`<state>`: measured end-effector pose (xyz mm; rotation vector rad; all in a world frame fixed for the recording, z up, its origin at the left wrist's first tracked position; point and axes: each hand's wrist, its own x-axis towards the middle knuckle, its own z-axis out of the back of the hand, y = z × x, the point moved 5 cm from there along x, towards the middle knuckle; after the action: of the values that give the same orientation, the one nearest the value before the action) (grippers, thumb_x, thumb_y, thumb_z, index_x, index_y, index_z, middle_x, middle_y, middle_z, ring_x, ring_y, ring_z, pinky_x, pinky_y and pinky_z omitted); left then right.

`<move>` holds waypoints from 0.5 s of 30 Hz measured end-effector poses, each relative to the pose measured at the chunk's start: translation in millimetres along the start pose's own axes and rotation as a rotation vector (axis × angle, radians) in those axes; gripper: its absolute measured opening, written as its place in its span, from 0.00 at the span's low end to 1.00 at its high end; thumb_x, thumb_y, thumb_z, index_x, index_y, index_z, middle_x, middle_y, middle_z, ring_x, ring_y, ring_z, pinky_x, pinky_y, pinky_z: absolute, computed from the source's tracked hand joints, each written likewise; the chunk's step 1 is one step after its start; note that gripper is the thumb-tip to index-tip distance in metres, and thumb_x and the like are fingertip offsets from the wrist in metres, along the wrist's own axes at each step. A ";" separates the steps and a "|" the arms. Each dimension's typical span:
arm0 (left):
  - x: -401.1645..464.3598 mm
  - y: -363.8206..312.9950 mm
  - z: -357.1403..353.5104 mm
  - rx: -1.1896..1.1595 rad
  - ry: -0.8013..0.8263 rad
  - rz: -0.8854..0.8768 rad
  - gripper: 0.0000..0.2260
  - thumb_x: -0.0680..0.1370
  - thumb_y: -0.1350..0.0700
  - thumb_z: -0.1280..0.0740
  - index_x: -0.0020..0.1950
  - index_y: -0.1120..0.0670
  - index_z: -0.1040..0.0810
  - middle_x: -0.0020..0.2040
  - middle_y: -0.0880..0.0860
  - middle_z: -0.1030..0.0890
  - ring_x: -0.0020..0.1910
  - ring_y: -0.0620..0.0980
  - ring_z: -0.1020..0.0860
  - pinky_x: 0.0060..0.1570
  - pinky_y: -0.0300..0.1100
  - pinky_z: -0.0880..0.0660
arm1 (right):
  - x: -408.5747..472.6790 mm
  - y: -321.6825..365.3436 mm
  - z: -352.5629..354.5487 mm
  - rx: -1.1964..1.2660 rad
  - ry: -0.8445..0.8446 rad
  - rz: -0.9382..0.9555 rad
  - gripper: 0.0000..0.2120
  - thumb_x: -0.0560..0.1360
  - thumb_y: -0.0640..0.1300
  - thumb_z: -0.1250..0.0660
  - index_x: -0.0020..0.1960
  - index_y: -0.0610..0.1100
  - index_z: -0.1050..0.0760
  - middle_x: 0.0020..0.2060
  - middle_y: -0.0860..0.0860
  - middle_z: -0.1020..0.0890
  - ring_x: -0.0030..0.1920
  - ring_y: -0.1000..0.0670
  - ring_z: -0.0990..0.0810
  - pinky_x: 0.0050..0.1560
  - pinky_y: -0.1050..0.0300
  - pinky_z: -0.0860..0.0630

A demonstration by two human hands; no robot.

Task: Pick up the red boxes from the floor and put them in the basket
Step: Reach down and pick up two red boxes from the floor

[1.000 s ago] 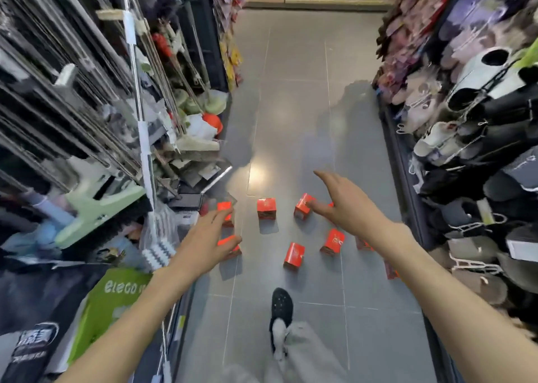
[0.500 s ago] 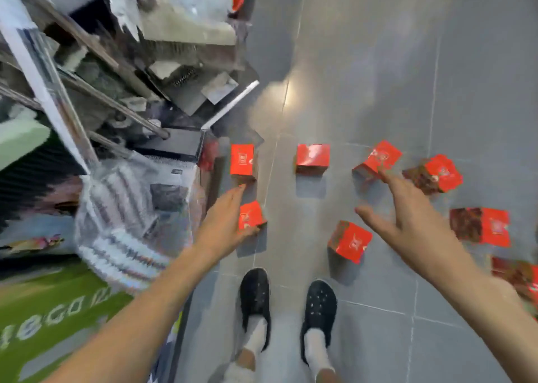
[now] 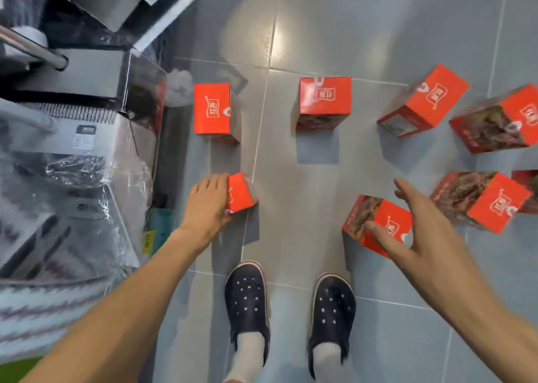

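Gripping is under way on the left: the left hand lies over the near-left red box, fingers curled across its top and left side, so this grip holds the box where it stands on the grey tiled floor. Left of that hand, plastic-wrapped goods sit on the low store shelf. Beyond the hand, a second red box stands upright near the shelf edge, apart from the held one. Further right, a third box stands alone on the floor. Below these, two dark clogs with pale socks stand on the tiles between the arms. The right hand is spread, fingers straight; this grip is not closed on anything. Its thumb lies against the top of the near-right red box, while the fingers reach past the box's far side. Right of that hand, one box lies tilted, close by. Two more boxes lie at the upper right, just beside each other. A further red box is cut by the right edge. No basket can be made out.
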<state>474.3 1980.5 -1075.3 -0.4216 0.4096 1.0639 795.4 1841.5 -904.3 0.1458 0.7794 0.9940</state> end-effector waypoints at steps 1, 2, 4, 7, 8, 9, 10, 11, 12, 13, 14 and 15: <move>-3.0 -3.0 8.1 -0.006 -0.012 -0.003 0.37 0.60 0.55 0.21 0.66 0.57 0.32 0.56 0.57 0.23 0.54 0.61 0.24 0.51 0.52 0.30 | -1.4 0.6 5.2 0.004 -0.010 -0.010 0.37 0.75 0.62 0.35 0.78 0.53 0.46 0.71 0.49 0.30 0.71 0.47 0.32 0.67 0.45 0.31; -7.6 -8.6 18.5 -0.012 -0.023 -0.017 0.37 0.60 0.55 0.21 0.65 0.56 0.33 0.55 0.57 0.23 0.53 0.61 0.24 0.48 0.52 0.31 | -3.7 1.1 11.9 0.010 -0.025 -0.024 0.37 0.75 0.61 0.35 0.78 0.52 0.46 0.71 0.50 0.30 0.70 0.47 0.32 0.67 0.46 0.31; -17.4 -22.7 44.9 -0.027 -0.050 -0.064 0.36 0.61 0.55 0.20 0.65 0.56 0.33 0.54 0.57 0.23 0.51 0.62 0.24 0.46 0.53 0.31 | -7.0 1.6 24.8 0.032 -0.067 -0.057 0.37 0.76 0.60 0.34 0.78 0.51 0.46 0.71 0.50 0.30 0.70 0.48 0.32 0.67 0.47 0.32; -30.6 -44.8 78.9 -0.061 -0.064 -0.109 0.37 0.61 0.54 0.20 0.66 0.56 0.34 0.55 0.59 0.23 0.51 0.63 0.24 0.47 0.55 0.28 | -6.5 -14.4 27.3 0.075 -0.113 -0.167 0.38 0.76 0.60 0.34 0.79 0.48 0.47 0.74 0.47 0.33 0.73 0.47 0.34 0.71 0.47 0.35; -34.6 -51.5 86.2 -0.082 -0.065 -0.117 0.38 0.62 0.53 0.20 0.66 0.55 0.34 0.56 0.58 0.23 0.52 0.63 0.24 0.48 0.56 0.27 | -6.1 -24.8 22.2 0.094 -0.126 -0.217 0.40 0.76 0.60 0.34 0.79 0.46 0.48 0.76 0.46 0.36 0.74 0.46 0.36 0.73 0.46 0.37; -36.9 -57.7 91.7 -0.103 -0.071 -0.122 0.38 0.62 0.52 0.20 0.67 0.55 0.35 0.57 0.58 0.23 0.52 0.62 0.24 0.49 0.56 0.27 | -4.4 -35.3 14.6 0.119 -0.139 -0.269 0.42 0.75 0.60 0.33 0.79 0.43 0.49 0.77 0.44 0.38 0.76 0.45 0.38 0.74 0.45 0.39; -38.7 -63.5 94.9 -0.129 -0.080 -0.122 0.38 0.63 0.51 0.21 0.68 0.54 0.35 0.57 0.57 0.23 0.53 0.62 0.24 0.50 0.56 0.28 | -1.4 -46.6 4.1 0.145 -0.149 -0.325 0.45 0.74 0.61 0.31 0.79 0.41 0.50 0.77 0.43 0.39 0.76 0.43 0.40 0.75 0.44 0.40; -40.0 -68.4 95.7 -0.159 -0.088 -0.118 0.38 0.63 0.51 0.21 0.68 0.54 0.35 0.57 0.56 0.23 0.54 0.61 0.24 0.51 0.55 0.29 | 1.8 -57.9 -7.9 0.179 -0.156 -0.388 0.49 0.72 0.62 0.30 0.79 0.40 0.50 0.77 0.41 0.39 0.76 0.42 0.40 0.75 0.42 0.40; -40.4 -71.9 93.8 -0.191 -0.101 -0.110 0.39 0.63 0.51 0.21 0.69 0.53 0.35 0.57 0.56 0.23 0.54 0.61 0.24 0.51 0.55 0.30 | 6.3 -69.8 -21.2 0.223 -0.163 -0.466 0.52 0.68 0.65 0.30 0.78 0.39 0.50 0.76 0.40 0.38 0.75 0.41 0.38 0.74 0.41 0.38; -40.5 -74.1 89.9 -0.224 -0.112 -0.101 0.39 0.63 0.51 0.21 0.69 0.53 0.35 0.57 0.57 0.23 0.53 0.61 0.24 0.51 0.55 0.29 | 11.8 -82.4 -35.7 0.271 -0.169 -0.555 0.56 0.64 0.69 0.30 0.77 0.38 0.49 0.74 0.39 0.35 0.74 0.40 0.36 0.72 0.41 0.36; -39.7 -76.3 84.4 -0.256 -0.119 -0.099 0.40 0.63 0.51 0.21 0.70 0.53 0.36 0.57 0.57 0.23 0.53 0.61 0.24 0.52 0.56 0.29 | 18.0 -93.8 -50.8 0.310 -0.165 -0.643 0.58 0.61 0.70 0.29 0.76 0.37 0.48 0.72 0.39 0.33 0.72 0.38 0.34 0.71 0.40 0.34; -39.7 -78.7 77.0 -0.286 -0.120 -0.102 0.40 0.63 0.51 0.21 0.71 0.52 0.36 0.58 0.57 0.24 0.54 0.61 0.25 0.52 0.56 0.28 | 23.7 -103.6 -66.5 0.332 -0.148 -0.721 0.58 0.61 0.70 0.27 0.75 0.37 0.48 0.70 0.38 0.32 0.70 0.37 0.32 0.69 0.39 0.32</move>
<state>537.0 1957.6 -979.2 -0.6222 0.1270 1.0457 831.8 1787.2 -1011.3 0.2025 0.7729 0.1668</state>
